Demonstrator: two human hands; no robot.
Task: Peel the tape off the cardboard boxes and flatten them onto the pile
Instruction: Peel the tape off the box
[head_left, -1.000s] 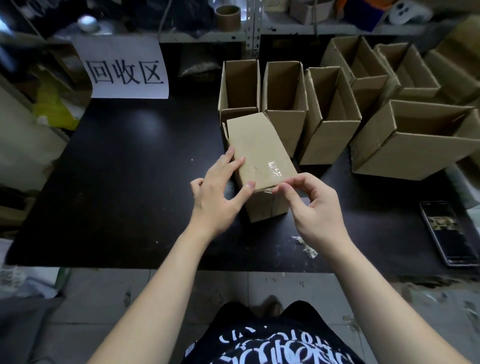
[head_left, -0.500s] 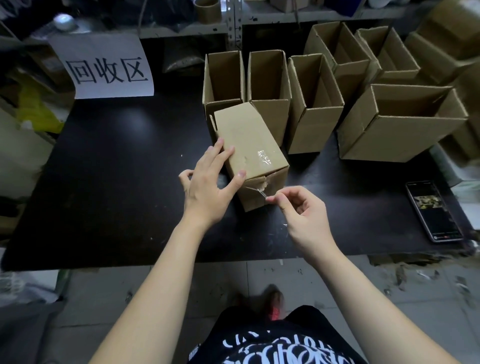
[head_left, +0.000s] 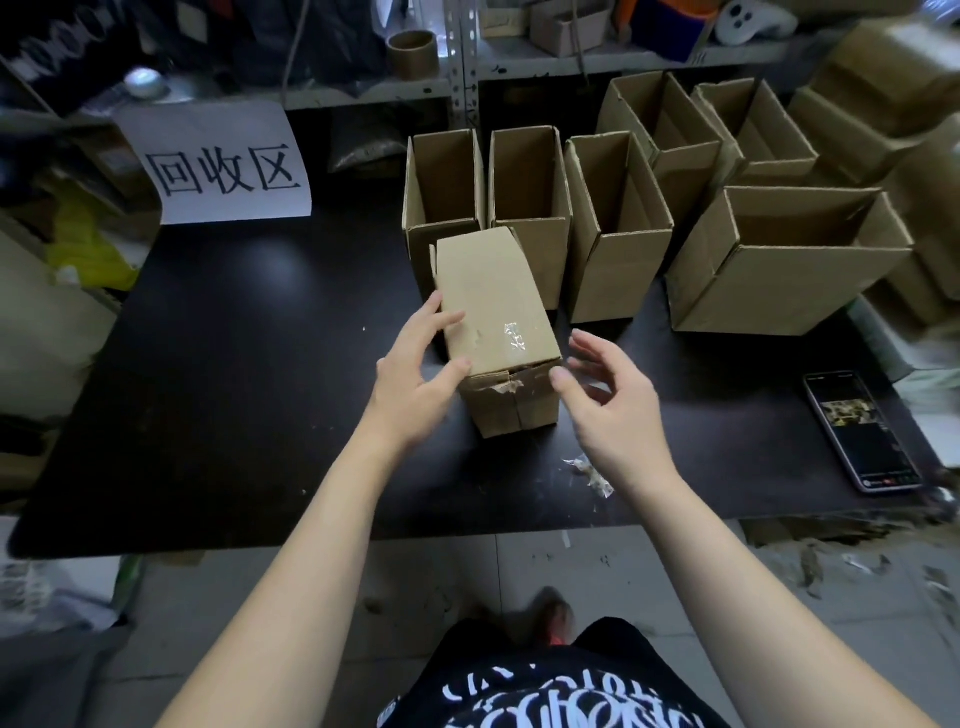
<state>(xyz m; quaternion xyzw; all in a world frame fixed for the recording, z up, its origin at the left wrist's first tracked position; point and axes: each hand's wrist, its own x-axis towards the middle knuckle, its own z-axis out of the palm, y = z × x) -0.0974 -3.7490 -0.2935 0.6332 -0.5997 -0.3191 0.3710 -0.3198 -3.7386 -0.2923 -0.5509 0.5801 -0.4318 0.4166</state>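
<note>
Head view: the small brown cardboard box (head_left: 493, 291) lies on its side on the black counter (head_left: 234, 389), just in front of a far row of open brown boxes (head_left: 618, 254). My left hand (head_left: 415, 374) rests on its top, fingers straight, steadying it. My right hand (head_left: 608, 400) hovers beside the near right corner, fingers spread wide, holding nothing. Torn clear tape (head_left: 501, 387) clings to the near end flaps, so I judge the peeling unfinished. Next I'd pinch that ragged strip and pull.

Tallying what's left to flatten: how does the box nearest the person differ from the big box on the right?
The nearest box lies tipped over, its end flaps closed with tape scraps; the big box stands upright, top open. The nearest box is narrower, the big box wider. Both are brown cardboard on the black table.
</note>
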